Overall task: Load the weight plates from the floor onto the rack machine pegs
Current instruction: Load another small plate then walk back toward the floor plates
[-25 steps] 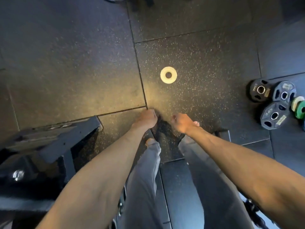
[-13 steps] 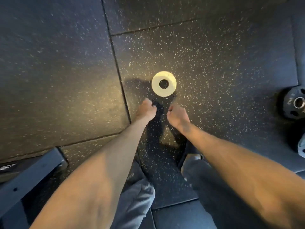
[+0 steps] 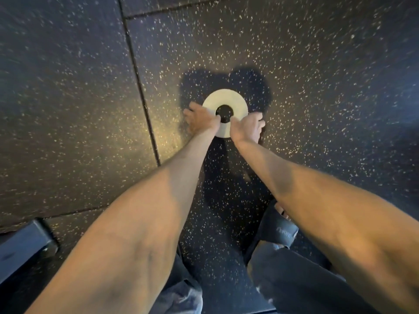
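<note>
plate [image 3: 229,99] (a small, pale, round weight disc with a dark centre hole) is lying flat on the speckled rubber floor [image 3: 317,64], near the middle of the view and just right of a seam between two floor tiles. both hands are lying over its near half. the left hand [image 3: 200,120] is covering the disc's left edge, fingers curled down at the rim and thumb reaching toward the hole. the right hand [image 3: 247,130] is covering the lower right edge in the same way, fingers wrapping down past the rim. whether either hand is actually gripping the plate or only resting on it cannot be told, since the fingertips are hidden. both forearms are stretching down from the bottom corners. a sandalled foot [image 3: 282,223] is standing well behind the disc, and a dark metal frame piece [image 3: 25,245] is sitting at lower left.
</note>
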A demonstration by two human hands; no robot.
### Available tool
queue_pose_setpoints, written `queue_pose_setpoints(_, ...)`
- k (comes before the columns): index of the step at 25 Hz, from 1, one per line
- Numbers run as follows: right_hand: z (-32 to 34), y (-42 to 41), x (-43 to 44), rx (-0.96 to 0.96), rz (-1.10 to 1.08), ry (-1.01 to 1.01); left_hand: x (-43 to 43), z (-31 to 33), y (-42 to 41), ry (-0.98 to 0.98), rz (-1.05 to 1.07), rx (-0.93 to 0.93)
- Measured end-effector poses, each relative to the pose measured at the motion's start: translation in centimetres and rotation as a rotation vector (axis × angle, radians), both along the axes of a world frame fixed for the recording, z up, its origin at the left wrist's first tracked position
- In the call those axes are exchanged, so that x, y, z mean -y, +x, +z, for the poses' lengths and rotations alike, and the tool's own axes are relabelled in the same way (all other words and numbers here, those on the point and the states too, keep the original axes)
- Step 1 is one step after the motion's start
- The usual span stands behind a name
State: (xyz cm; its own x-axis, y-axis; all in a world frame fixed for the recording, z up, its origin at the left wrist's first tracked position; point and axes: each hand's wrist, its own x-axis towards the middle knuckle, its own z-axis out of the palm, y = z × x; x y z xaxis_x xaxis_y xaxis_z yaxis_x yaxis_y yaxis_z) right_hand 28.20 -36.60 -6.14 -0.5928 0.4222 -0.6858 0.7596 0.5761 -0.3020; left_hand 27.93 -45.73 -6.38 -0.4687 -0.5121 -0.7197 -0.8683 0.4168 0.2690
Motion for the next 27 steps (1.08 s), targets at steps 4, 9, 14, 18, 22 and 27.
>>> queue_pose_setpoints(4, 0.5, 0.1, -1.1, 0.136, 0.085, -0.036, 0.8, 0.9, 1.7, 0.066, 0.067, 0.073)
queue_pose_setpoints(9, 6.6, 2.4, -1.9, 0.131, 0.173, -0.181, 1.3, 6.0, 6.5, 0.14, 0.113, 0.103)
queue_pose_setpoints(14, 21.7, 4.1, -3.7, 0.087, 0.106, -0.256, 1.0, 20.8, 6.6, 0.168, -0.015, 0.157)
queue_pose_setpoints(18, 37.0, 4.9, -6.2, -0.006, -0.015, -0.28, -0.6, 36.5, 4.3, 0.09, -0.275, 0.119)
queue_pose_setpoints(22, 50.6, 5.4, -8.5, -0.141, -0.098, -0.297, -2.9, 51.0, 1.8, 0.113, -0.354, -0.022)
queue_pose_setpoints(27, 64.3, 7.6, -11.2, -0.293, -0.211, -0.266, -6.5, 64.3, 0.1, 0.106, -0.605, -0.085)
